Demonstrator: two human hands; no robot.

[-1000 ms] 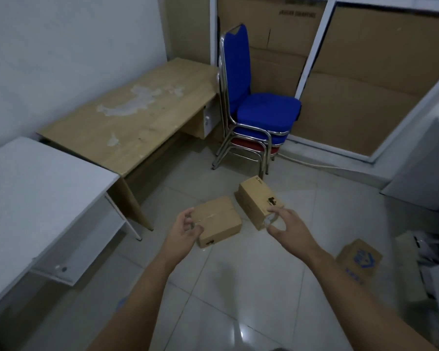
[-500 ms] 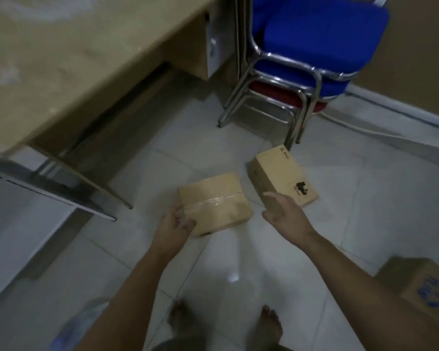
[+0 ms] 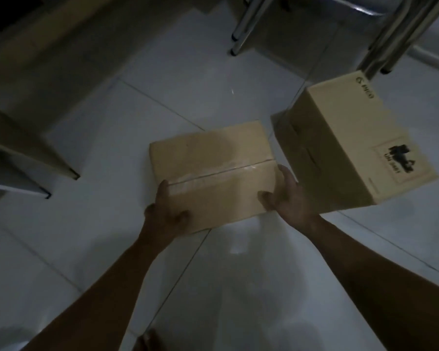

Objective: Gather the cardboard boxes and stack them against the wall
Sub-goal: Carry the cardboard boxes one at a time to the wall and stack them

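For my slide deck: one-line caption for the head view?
Left hand and right hand grip a flat taped brown cardboard box on white floor tiles, beside a taller printed cardboard box.

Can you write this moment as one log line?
stage: grasping | left hand: grips taped box near-left corner | right hand: grips its right edge | printed box: on floor, right of it
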